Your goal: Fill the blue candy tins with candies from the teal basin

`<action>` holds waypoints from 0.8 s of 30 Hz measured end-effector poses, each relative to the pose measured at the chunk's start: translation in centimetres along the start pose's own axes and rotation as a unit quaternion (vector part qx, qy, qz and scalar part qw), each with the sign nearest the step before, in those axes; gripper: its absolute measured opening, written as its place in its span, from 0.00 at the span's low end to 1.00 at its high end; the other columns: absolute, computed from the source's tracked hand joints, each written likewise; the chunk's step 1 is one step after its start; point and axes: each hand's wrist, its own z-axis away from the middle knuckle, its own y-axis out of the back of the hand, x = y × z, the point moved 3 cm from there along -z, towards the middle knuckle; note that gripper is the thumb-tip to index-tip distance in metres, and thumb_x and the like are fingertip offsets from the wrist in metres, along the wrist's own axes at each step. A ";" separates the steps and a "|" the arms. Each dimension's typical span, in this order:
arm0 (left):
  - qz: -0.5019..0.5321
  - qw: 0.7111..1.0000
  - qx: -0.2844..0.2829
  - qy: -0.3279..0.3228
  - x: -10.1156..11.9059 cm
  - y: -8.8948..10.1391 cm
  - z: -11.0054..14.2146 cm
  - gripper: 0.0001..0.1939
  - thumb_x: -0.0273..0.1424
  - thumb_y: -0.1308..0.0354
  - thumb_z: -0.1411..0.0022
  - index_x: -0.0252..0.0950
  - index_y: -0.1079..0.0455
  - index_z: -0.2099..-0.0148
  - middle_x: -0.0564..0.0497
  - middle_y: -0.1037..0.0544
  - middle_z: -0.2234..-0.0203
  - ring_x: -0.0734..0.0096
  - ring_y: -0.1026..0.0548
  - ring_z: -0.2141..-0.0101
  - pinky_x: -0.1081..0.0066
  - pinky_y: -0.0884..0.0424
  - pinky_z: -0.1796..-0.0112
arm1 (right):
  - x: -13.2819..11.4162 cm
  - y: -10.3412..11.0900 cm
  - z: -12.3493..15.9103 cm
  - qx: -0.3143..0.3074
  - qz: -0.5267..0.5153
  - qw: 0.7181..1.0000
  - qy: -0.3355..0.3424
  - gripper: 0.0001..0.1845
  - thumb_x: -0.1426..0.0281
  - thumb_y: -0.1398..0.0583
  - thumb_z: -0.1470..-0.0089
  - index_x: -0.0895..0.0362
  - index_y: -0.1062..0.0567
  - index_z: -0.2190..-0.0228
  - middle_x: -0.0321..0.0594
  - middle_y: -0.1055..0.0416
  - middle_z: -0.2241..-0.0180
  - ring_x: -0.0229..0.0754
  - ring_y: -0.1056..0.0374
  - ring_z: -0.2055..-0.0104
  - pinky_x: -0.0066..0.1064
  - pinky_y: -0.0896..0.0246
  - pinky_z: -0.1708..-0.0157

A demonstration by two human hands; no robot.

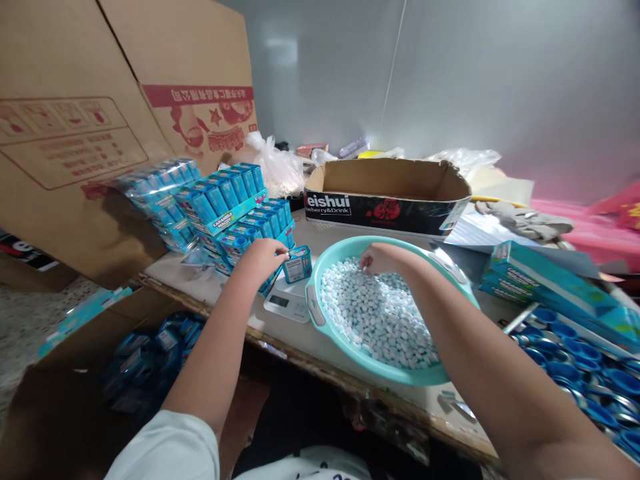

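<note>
We saw left grip pinching blue tin; pale pellets lay under right grip, hold unclear. Steady tin, small scoops seemed best.

Tin: small, flat, rectangular, blue, with a pale printed panel facing the camera. Upright, slight lean, just outside the basin at its 10 o'clock. Left hand had its fingers on the tin's 10 o'clock top corner. Couldn't tell whether its base bore on anything.

Candies: small rounded pieces, white and pale blue, loose, many, spread over the basin floor. Right hand had its fingertips at the pile's 11 o'clock side.

Basin: turquoise, oval, grey grips at 9 and 2 o'clock. Sat upright on the desk.
</note>
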 end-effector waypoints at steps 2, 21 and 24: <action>-0.005 1.000 -0.019 0.003 0.1 -0.3 -0.4 0.10 0.31 0.39 0.40 0.39 0.18 0.58 0.46 0.16 0.59 0.57 0.20 0.56 0.66 0.28 0.56 | 0.3 0.0 0.1 -0.009 -0.012 1.000 -0.006 0.13 0.72 0.34 0.47 0.58 0.19 0.57 0.37 0.22 0.70 0.40 0.27 0.68 0.33 0.32 0.63; 0.042 0.991 0.122 -0.029 1.9 -1.1 -0.7 0.17 0.40 0.43 0.33 0.34 0.23 0.51 0.44 0.19 0.54 0.62 0.22 0.57 0.67 0.29 0.53 | 0.0 1.0 0.9 0.027 -0.011 0.999 0.020 0.19 0.74 0.32 0.54 0.53 0.19 0.57 0.38 0.20 0.61 0.45 0.28 0.61 0.31 0.39 0.65; 0.075 0.968 0.228 -0.065 6.2 -1.8 1.5 0.17 0.36 0.50 0.28 0.34 0.25 0.48 0.43 0.20 0.54 0.61 0.24 0.51 0.64 0.31 0.47 | 0.1 0.6 0.3 0.016 -0.009 1.000 0.020 0.20 0.66 0.28 0.55 0.54 0.20 0.58 0.40 0.21 0.62 0.45 0.28 0.62 0.33 0.35 0.62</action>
